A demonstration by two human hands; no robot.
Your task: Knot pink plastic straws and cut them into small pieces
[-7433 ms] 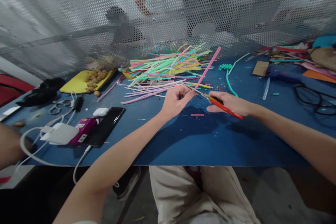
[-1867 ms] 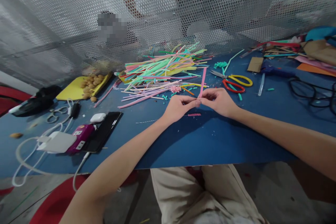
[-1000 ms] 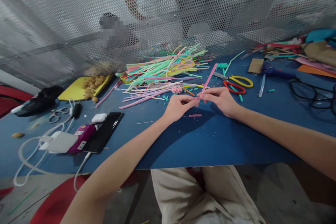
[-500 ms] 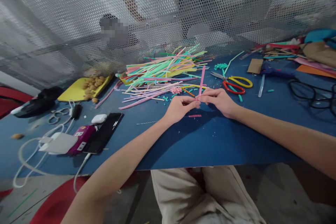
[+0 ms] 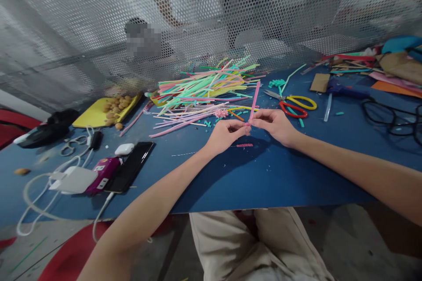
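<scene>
- Hands meet mid-surface, just above it: left hand & right hand both pinch the lower end of a pink straw; grip of each clamped on it, fingertips nearly touching.
- Straw stands tilted up, top toward far edge, near the straw pile.
- Step, by my read: working the straw's end w/ fingers, prob. folding or splitting it.
- Scissors lie just beyond right hand, untouched; short pink offcut on surface below the hands.
- Next move needs a steady pinch, small finger motions, no crushing.
</scene>
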